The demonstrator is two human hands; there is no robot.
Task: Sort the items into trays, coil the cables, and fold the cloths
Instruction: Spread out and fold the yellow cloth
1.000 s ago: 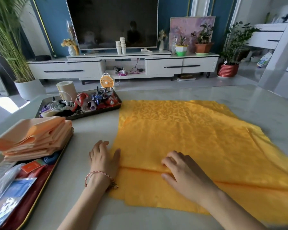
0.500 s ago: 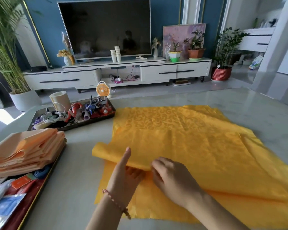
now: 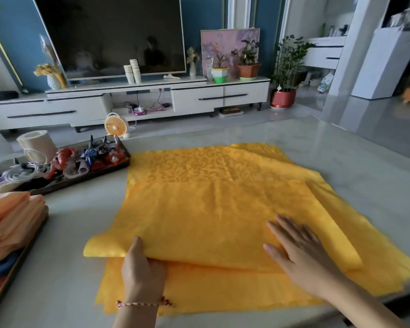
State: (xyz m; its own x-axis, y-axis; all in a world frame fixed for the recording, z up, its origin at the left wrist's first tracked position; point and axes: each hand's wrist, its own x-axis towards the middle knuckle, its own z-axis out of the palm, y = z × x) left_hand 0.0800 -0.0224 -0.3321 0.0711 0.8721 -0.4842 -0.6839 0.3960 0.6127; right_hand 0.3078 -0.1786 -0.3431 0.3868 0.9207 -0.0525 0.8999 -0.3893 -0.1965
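Observation:
A large yellow patterned cloth (image 3: 223, 197) lies spread on the grey table, with a folded flap across its near part. My left hand (image 3: 141, 268) grips the near left edge of that flap, thumb on top and fingers tucked under the fabric. My right hand (image 3: 301, 252) lies flat on the flap, fingers straight and spread, pressing it down. A stack of folded peach cloths (image 3: 10, 221) sits on the near left tray (image 3: 21, 254). The far left tray (image 3: 100, 170) holds coiled white cables (image 3: 21, 172) and small toys.
A tape roll (image 3: 34, 144) stands at the far tray's back. A small orange fan (image 3: 115, 125) sits on the floor beyond the table. The table's far edge (image 3: 246, 127) faces a TV cabinet. Bare tabletop (image 3: 365, 166) lies right of the cloth.
The left hand went from resting flat beside the cloth to slipping under the flap and lifting its left edge. The right hand slid right along the fold and flattened out.

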